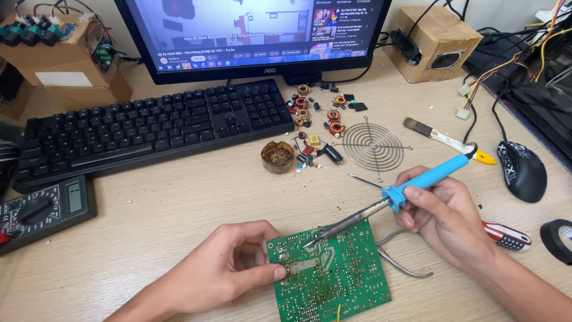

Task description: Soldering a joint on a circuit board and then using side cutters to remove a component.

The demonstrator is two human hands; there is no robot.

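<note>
A green circuit board (342,280) lies solder side up near the desk's front edge. My left hand (229,271) pinches its left edge between thumb and fingers. In my right hand (444,214) I grip a soldering iron (411,188) by its blue handle. The iron's metal tip touches the board's upper middle, near a silver patch.
A black keyboard (149,128) and a monitor (256,36) stand behind. Loose coils and capacitors (319,116), a small round tin (278,157), a wire fan grille (374,145), a brush (447,141), pliers (396,250), a black mouse (522,170), a multimeter (44,209) and tape (560,238) surround the board.
</note>
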